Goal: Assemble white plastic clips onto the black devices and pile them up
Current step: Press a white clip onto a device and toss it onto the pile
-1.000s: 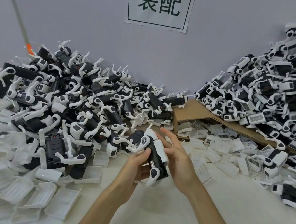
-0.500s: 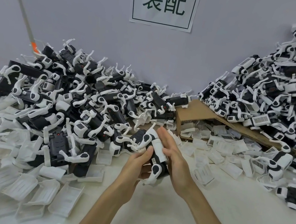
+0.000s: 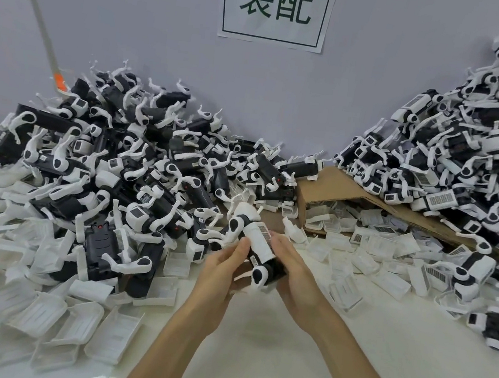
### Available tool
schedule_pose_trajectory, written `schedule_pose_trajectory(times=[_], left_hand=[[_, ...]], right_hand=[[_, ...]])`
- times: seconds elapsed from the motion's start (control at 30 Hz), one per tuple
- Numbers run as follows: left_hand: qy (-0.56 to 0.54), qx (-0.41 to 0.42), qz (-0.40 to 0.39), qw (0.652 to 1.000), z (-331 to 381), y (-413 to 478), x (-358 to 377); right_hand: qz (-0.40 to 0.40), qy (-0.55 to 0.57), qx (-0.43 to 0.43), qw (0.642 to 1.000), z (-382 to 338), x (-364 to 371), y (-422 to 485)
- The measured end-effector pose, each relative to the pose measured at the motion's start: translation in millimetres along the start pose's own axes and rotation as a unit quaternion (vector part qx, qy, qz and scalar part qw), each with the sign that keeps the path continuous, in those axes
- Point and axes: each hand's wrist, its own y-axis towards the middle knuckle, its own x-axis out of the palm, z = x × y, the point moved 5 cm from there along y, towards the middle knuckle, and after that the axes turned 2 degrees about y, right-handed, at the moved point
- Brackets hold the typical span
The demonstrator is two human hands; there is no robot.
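Note:
A black device with a white clip point(image 3: 258, 242) on top is held above the table's middle, tilted, its barcode label facing up. My left hand point(image 3: 221, 264) grips its left side, thumb up against the white shell. My right hand point(image 3: 294, 274) cups the device from the right and underneath. A big pile of black devices with white arms point(image 3: 113, 155) fills the left. Another pile of clipped devices point(image 3: 466, 173) rises at the right. Loose white clips point(image 3: 66, 317) lie at the front left.
A flattened cardboard box point(image 3: 337, 187) lies behind my hands with more white clips point(image 3: 370, 246) spilling from it. A paper sign point(image 3: 275, 6) hangs on the grey wall. A pale rod with an orange band point(image 3: 57, 81) leans at the left. White tabletop point(image 3: 268, 350) shows below my arms.
The device has turned in my hands so the white clip with its barcode now faces up. My right hand has slid lower along the device's side.

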Motion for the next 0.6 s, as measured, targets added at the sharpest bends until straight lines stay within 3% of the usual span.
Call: schedule_pose_trajectory(times=[0.1,0.3,0.6], left_hand=[[0.031,0.036,0.020,0.999,2.0,1.5,-6.0],[0.111,0.094,-0.022,0.989,8.8,-2.5,3.3],[0.134,0.122,-0.036,0.983,9.8,-4.6,5.6]], right_hand=[[-0.032,-0.032,0.012,0.999,0.8,4.8,-2.6],[0.010,-0.108,-0.038,0.993,-5.8,4.8,-4.8],[0.015,-0.090,-0.097,0.991,-9.7,4.8,-5.9]])
